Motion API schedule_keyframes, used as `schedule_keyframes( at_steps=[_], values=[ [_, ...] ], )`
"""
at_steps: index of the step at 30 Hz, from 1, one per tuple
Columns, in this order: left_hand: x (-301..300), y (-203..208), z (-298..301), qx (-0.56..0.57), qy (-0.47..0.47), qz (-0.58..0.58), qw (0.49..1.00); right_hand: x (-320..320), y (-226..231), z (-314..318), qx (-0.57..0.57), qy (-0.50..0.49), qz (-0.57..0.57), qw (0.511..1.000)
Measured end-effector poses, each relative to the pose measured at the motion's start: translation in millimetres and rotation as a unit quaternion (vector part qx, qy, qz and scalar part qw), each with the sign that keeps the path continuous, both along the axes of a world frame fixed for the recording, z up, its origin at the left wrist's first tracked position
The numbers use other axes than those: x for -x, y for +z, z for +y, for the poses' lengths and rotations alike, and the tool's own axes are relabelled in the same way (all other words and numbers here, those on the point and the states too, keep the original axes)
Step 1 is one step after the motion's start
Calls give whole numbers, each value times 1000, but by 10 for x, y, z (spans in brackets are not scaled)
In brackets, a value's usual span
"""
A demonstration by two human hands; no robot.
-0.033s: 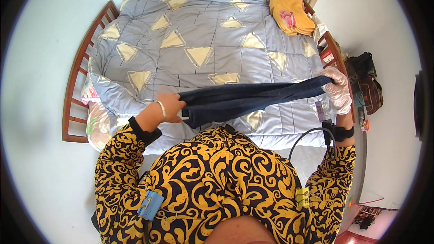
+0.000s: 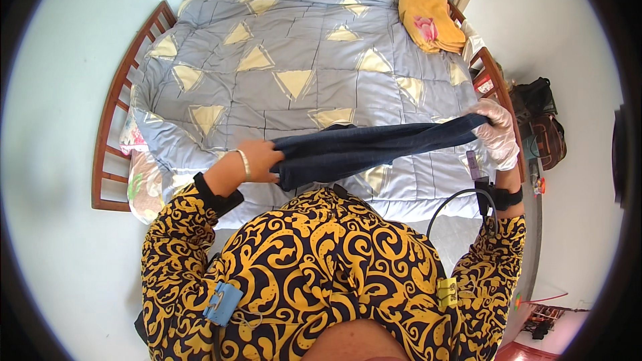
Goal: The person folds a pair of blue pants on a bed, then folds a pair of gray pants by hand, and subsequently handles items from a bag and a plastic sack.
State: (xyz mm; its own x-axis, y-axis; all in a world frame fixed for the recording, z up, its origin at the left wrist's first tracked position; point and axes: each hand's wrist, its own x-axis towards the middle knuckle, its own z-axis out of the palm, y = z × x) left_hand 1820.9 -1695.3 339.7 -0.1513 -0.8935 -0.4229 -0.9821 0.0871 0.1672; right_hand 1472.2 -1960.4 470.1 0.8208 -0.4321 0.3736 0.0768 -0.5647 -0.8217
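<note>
Dark blue denim trousers [image 2: 381, 147] stretch lengthwise between my hands, held over the near part of the bed. My left hand [image 2: 257, 160], bare with a light bracelet at the wrist, has its fingers curled on the wider left end; the fingertips are partly hidden by cloth. On the narrow right end, my right hand [image 2: 497, 132] is closed in a clear plastic glove. The cloth hangs in loose lengthwise folds, and a small dark part rises above its upper edge near the middle.
A grey-blue quilt [image 2: 221, 80] with pale yellow triangles covers the bed. Wooden end rails [image 2: 110, 127] stand at both sides. A folded orange cloth [image 2: 428, 17] with a pink flower lies far right. Bags [image 2: 550, 140] hang beyond the right rail. A black cable [image 2: 455, 197] loops by my right wrist.
My left hand has moved slightly right along with its end of the trousers. A white strip at that end is now out of sight, and the folds have shifted. My right hand stays almost still.
</note>
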Motion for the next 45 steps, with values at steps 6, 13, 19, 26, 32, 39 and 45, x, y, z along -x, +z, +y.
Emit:
schedule_keyframes(
  at_steps=[6, 13, 19, 26, 32, 39, 45],
  values=[
    [965, 386, -655, 189, 27, 570, 799, -567, 305, 423, 79, 83, 100, 988],
    [898, -51, -922, 22, 118, 765, 633, -667, 375, 576, 84, -21, 222, 971],
    [637, -187, -852, -118, 13, 659, 743, -496, 270, 393, 80, -127, 113, 982],
    [178, -764, -639, -169, 53, 457, 872, 51, 333, -83, -154, -180, -170, 956],
    [-623, -371, -645, 150, 96, 191, 965, 216, 316, -142, -113, -226, -123, 960],
    [-1152, 635, -637, 303, 33, 144, 941, 98, 341, -17, 143, -188, 231, 944],
    [-1038, 1037, -402, 272, 8, 163, 948, 63, 437, 9, 280, -199, 337, 877]
  ],
)
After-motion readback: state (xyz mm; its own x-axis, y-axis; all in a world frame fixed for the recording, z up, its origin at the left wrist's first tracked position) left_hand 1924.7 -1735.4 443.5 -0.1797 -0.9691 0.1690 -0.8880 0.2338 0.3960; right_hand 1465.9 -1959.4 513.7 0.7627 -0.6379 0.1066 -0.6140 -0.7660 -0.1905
